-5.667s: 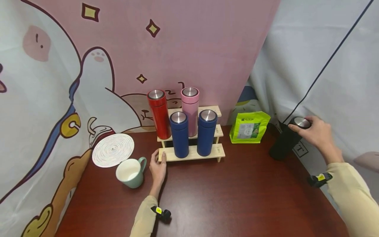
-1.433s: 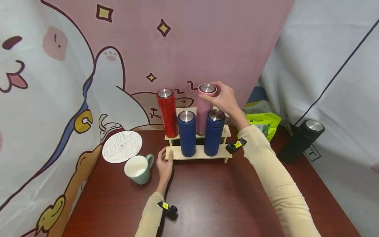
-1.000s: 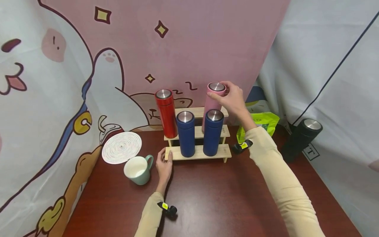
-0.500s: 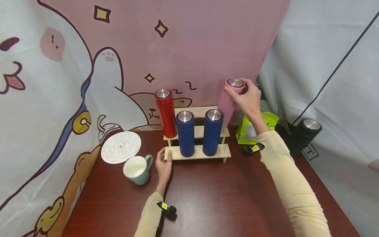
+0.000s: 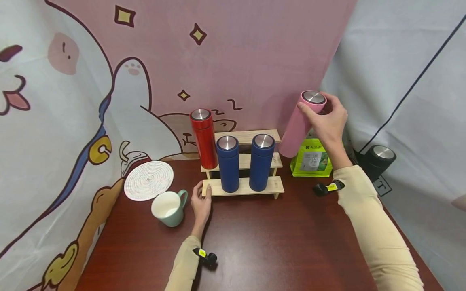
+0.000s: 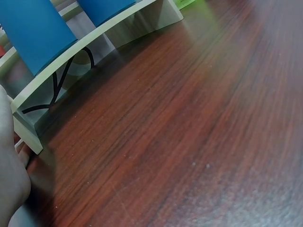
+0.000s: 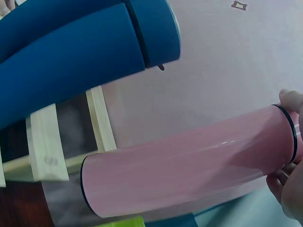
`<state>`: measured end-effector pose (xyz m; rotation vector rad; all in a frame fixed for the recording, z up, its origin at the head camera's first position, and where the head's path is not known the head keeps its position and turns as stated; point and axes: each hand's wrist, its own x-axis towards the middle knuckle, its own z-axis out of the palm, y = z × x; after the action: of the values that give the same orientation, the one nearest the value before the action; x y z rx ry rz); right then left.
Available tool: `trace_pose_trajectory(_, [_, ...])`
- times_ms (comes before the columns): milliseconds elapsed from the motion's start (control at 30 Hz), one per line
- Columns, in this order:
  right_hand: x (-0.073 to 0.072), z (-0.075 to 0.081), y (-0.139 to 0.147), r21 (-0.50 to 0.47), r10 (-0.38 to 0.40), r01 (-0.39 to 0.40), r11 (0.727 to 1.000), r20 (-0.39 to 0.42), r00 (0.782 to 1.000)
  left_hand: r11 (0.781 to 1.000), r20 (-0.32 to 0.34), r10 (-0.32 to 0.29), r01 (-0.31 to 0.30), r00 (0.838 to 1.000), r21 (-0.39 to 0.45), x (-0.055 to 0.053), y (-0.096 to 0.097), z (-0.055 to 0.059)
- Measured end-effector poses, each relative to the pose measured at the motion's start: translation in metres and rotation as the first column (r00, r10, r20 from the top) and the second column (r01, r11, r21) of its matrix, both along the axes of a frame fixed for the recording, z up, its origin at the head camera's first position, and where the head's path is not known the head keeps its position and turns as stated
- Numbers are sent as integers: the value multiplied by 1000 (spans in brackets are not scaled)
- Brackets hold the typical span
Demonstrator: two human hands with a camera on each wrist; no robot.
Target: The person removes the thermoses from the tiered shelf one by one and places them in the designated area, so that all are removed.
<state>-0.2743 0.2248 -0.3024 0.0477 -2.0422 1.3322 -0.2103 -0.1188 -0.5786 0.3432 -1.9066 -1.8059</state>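
Observation:
My right hand [image 5: 331, 119] grips a pink thermos [image 5: 297, 128] round its top, just below the steel lid. The thermos hangs tilted, off the right end of the wooden tiered rack [image 5: 244, 187], in front of the wall and partly over the green pouch. In the right wrist view the pink thermos [image 7: 189, 163] spans the lower half, with fingertips at its cap end. My left hand [image 5: 202, 207] holds the left end of the rack's lowest step, thumb on top. Two blue thermoses [image 5: 228, 169] stand on that step, and a red thermos [image 5: 204, 141] stands one step higher.
A green pouch [image 5: 311, 161] stands right of the rack. Farther right, a black thermos [image 5: 376, 161] leans by the wall, partly hidden behind the right arm. On the left are a mint mug [image 5: 169, 210] and a round woven mat [image 5: 149, 180]. A dark cord runs up the right wall.
Earlier, my right hand was on the black thermos. It then took the pink thermos from the rack and carried it right and up, tilting it. The left hand stays on the rack.

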Motion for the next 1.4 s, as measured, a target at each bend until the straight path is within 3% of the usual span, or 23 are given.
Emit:
trace_pose_trajectory(67, [2, 0, 7, 3, 0, 0, 1000, 6, 1000, 1000, 4, 11, -11, 1000, 9, -4, -1, -9])
trace_pose_trajectory(167, [5, 1, 16, 14, -2, 2, 1000, 23, 1000, 1000, 10, 20, -20, 1000, 17, -5, -1, -13])
trace_pose_trajectory(533, [26, -5, 46, 96, -77, 68, 993, 100, 992, 1000, 10, 4, -4, 1000, 15, -7, -1, -12])
trace_pose_trajectory(833, [38, -19, 69, 166, -158, 121, 979, 237, 958, 999, -5, 3, -3, 1000, 35, -7, -2, -12])
trace_pose_trajectory(967, [43, -26, 77, 194, -176, 127, 973, 261, 949, 999, -8, -5, 5, 1000, 32, -7, -2, -12])
trace_pose_trajectory(1067, [48, -31, 80, 215, -186, 130, 968, 268, 945, 999, 1, -17, 17, 1000, 32, -5, -1, -6])
trace_pose_trajectory(1267, [56, -45, 88, 242, -187, 117, 963, 293, 938, 999, -2, -45, 45, 999, 18, 9, 1, 21])
trace_pose_trajectory(1400, [61, -58, 94, 268, -195, 112, 957, 309, 931, 999, -15, -40, 40, 999, 19, 13, 2, 26])
